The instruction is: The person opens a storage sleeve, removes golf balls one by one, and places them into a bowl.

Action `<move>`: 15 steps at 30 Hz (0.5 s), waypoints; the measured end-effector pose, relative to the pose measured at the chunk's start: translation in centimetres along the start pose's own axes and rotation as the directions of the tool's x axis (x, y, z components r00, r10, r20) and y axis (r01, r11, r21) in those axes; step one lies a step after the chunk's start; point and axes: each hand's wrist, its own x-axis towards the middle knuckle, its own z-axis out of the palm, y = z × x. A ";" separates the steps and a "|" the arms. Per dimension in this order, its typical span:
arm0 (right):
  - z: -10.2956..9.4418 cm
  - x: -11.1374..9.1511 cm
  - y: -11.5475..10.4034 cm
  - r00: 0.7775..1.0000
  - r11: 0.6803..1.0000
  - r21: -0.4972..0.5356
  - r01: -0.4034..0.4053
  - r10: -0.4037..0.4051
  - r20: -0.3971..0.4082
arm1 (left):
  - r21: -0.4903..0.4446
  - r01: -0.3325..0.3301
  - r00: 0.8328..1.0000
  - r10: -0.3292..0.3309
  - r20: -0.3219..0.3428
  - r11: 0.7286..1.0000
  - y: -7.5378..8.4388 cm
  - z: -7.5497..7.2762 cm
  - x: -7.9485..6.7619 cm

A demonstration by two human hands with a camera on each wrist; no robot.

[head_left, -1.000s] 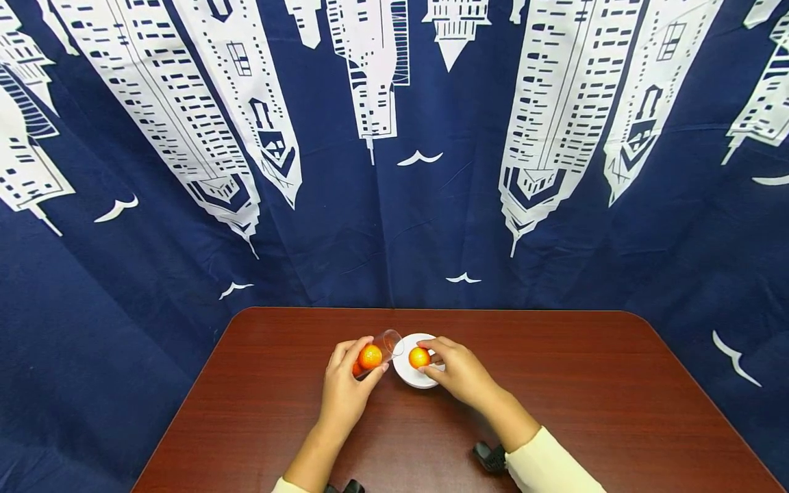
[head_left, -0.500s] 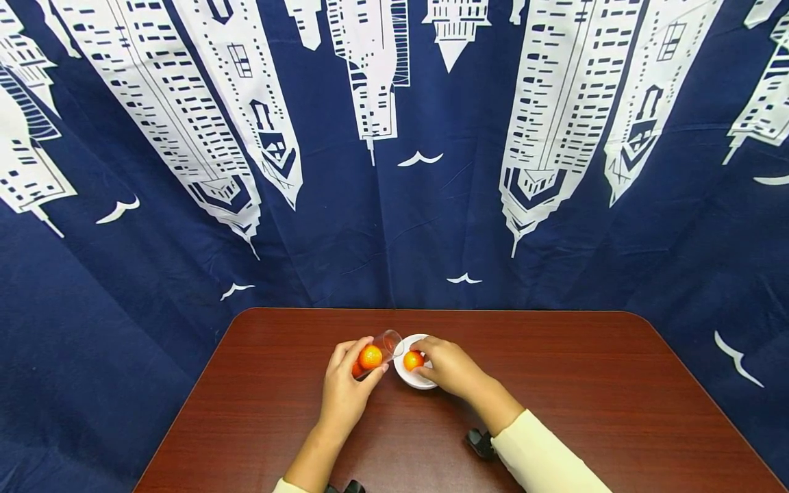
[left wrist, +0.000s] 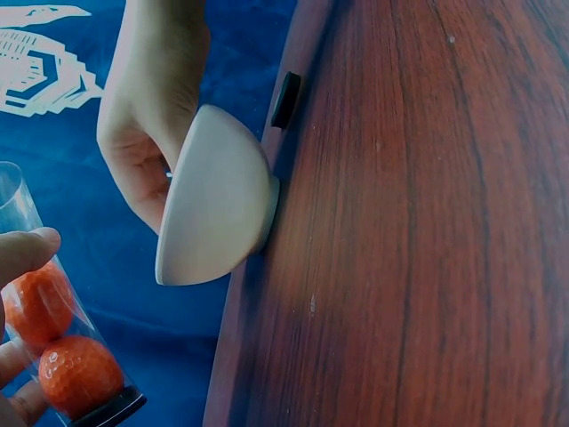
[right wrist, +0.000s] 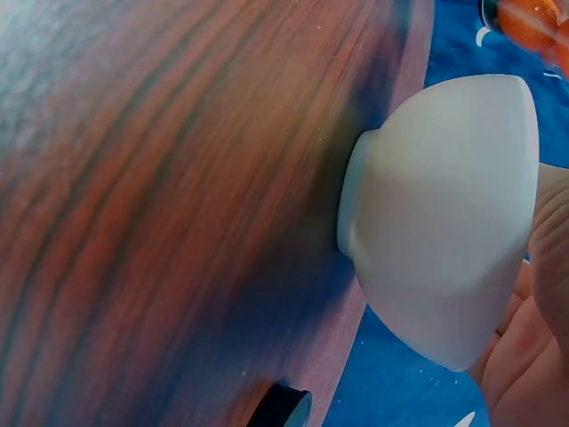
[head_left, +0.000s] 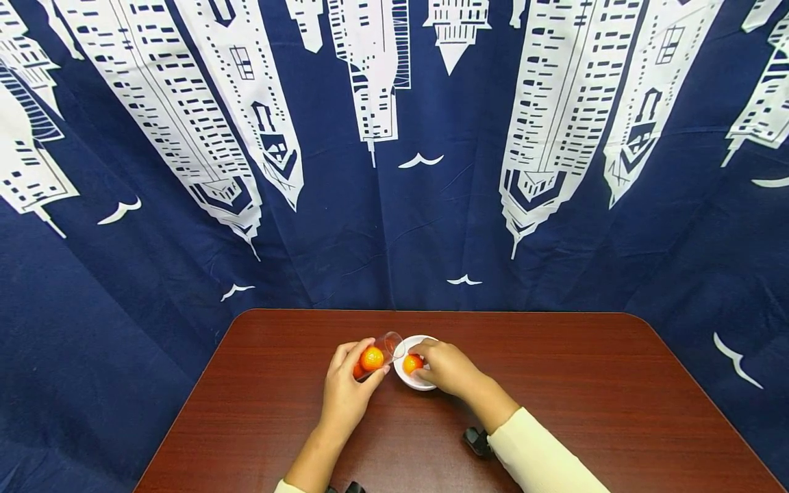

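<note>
Clear tube (head_left: 388, 347) sits tilted in the left hand (head_left: 346, 385), fingers and thumb clamped on its sides; its long axis slants, open mouth pointing up and toward the white bowl (left wrist: 218, 209), black cap (left wrist: 111, 409) at the lower end. Orange balls (head_left: 372, 358) line up inside. Within the bowl, upright on the worktop (head_left: 567, 390), the right hand (head_left: 452, 370) pinches another ball (head_left: 411, 363).

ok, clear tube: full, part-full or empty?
Part-full. The clear tube shows two orange balls toward its black cap, and bare space between them and the far rim.
</note>
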 end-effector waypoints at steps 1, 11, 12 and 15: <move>0.0 0.0 0.0 1.000 1.000 0.000 -0.003 0.003 0.002 | 0.001 0.002 1.000 -0.002 0.003 1.000 0.0 0.0 0.0; 0.1 -0.1 -0.1 0.999 0.999 0.018 -0.045 0.045 -0.004 | 0.000 0.015 1.000 -0.015 0.002 1.000 0.2 0.0 0.0; 0.0 -0.1 -0.1 0.999 0.998 0.030 -0.052 0.053 -0.009 | 0.000 0.016 1.000 -0.016 0.003 1.000 0.2 -0.1 0.0; -0.3 -0.2 -0.1 0.997 0.995 0.074 -0.068 0.070 -0.037 | -0.002 0.018 1.000 -0.018 0.004 1.000 0.2 -0.1 0.0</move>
